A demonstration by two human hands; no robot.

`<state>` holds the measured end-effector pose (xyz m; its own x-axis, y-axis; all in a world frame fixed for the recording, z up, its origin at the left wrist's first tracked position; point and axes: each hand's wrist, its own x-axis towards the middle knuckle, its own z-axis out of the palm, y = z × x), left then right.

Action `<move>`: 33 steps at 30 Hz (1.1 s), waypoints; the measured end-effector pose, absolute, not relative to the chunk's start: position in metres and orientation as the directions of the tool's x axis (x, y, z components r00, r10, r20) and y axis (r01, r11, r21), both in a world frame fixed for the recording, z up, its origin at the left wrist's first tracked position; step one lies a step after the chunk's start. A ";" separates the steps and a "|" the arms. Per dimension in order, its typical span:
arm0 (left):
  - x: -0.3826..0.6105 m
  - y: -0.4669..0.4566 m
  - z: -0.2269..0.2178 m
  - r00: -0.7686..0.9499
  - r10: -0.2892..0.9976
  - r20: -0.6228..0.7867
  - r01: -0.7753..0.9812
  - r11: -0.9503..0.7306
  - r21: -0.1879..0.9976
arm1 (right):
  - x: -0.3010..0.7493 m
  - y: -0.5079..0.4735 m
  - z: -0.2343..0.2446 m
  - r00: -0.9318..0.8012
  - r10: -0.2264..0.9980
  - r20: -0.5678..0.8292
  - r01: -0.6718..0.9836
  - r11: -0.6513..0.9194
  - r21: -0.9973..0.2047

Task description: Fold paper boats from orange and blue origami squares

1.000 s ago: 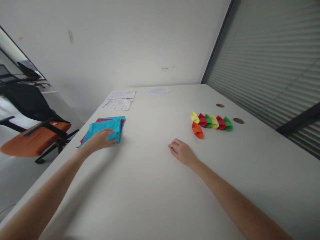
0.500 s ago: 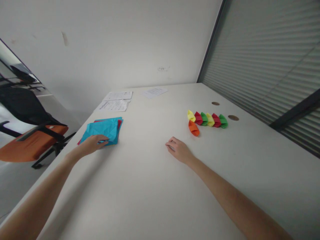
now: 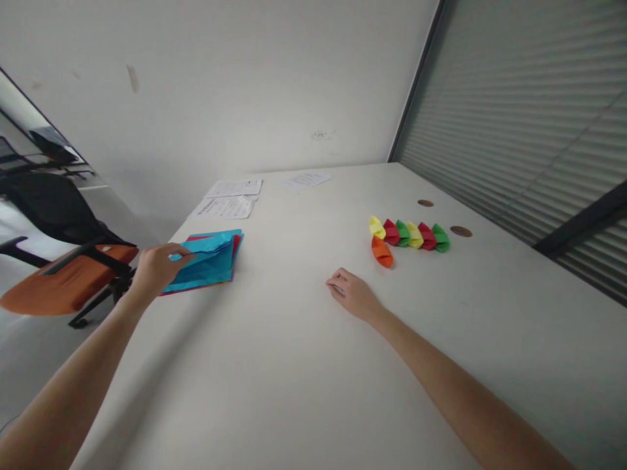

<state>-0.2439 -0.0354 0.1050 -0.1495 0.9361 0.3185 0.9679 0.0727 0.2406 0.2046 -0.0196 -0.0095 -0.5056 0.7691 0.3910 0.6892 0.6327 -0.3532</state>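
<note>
My left hand (image 3: 155, 267) pinches the near left corner of the top blue sheet on a stack of coloured paper (image 3: 211, 259) and holds that corner up off the stack. Red sheets show under the blue ones. My right hand (image 3: 353, 295) rests on the white table (image 3: 304, 365) with its fingers loosely curled and nothing visible in them. A row of folded paper shapes (image 3: 409, 234) in yellow, red and green lies beyond it, with an orange folded shape (image 3: 381, 251) in front of the row.
Printed white sheets (image 3: 230, 199) and another sheet (image 3: 304, 180) lie at the table's far edge by the wall. An orange and black office chair (image 3: 63, 261) stands left of the table. Two round cable holes (image 3: 460, 231) sit near the blinds on the right.
My left hand slid from the top of the paper stack to its left corner and lifted the blue sheet's edge. My right hand stayed in place.
</note>
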 end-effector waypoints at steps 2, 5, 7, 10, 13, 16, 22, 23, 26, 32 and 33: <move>-0.245 -0.034 0.110 -0.212 0.945 0.249 0.927 0.113 0.358 | 0.204 -0.020 -0.009 -0.500 0.775 0.387 0.690 0.626 -0.362; -0.248 -0.031 0.114 -0.230 0.969 0.090 0.866 0.162 0.473 | 0.204 -0.021 -0.008 -0.496 0.780 0.382 0.690 0.621 -0.373; -0.250 -0.030 0.116 -0.192 0.981 0.025 0.860 0.156 0.486 | 0.204 -0.020 -0.008 -0.496 0.780 0.382 0.687 0.622 -0.376; -0.250 -0.030 0.118 -0.153 0.988 -0.010 0.862 0.138 0.487 | 0.204 -0.019 -0.009 -0.500 0.775 0.386 0.683 0.627 -0.375; -0.248 -0.031 0.118 -0.201 0.979 -0.038 0.833 0.192 0.519 | 0.205 -0.019 -0.010 -0.506 0.770 0.389 0.677 0.634 -0.374; -0.246 -0.031 0.118 -0.243 0.968 -0.055 0.795 0.231 0.561 | 0.205 -0.019 -0.009 -0.504 0.769 0.393 0.676 0.635 -0.375; -0.249 -0.029 0.117 -0.212 0.977 -0.030 0.774 0.186 0.606 | 0.204 -0.021 -0.007 -0.497 0.772 0.397 0.682 0.630 -0.372; -0.250 -0.028 0.116 -0.206 0.978 -0.032 0.770 0.182 0.612 | 0.204 -0.021 -0.007 -0.498 0.773 0.394 0.683 0.629 -0.371; -0.254 -0.027 0.114 -0.197 0.978 -0.063 0.767 0.194 0.612 | 0.204 -0.021 -0.007 -0.498 0.776 0.387 0.684 0.626 -0.374; -0.257 -0.025 0.110 -0.151 0.980 -0.130 0.770 0.199 0.606 | 0.204 -0.021 -0.007 -0.492 0.780 0.387 0.683 0.621 -0.385; -0.258 -0.025 0.110 -0.154 0.979 -0.135 0.766 0.204 0.609 | 0.204 -0.021 -0.006 -0.490 0.780 0.389 0.683 0.621 -0.385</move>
<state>-0.2575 -0.0247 0.1097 -0.1537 0.9789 -0.1348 0.7663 0.2042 0.6092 0.2039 -0.0210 -0.0065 -0.4901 0.7800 0.3891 0.6828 0.6210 -0.3849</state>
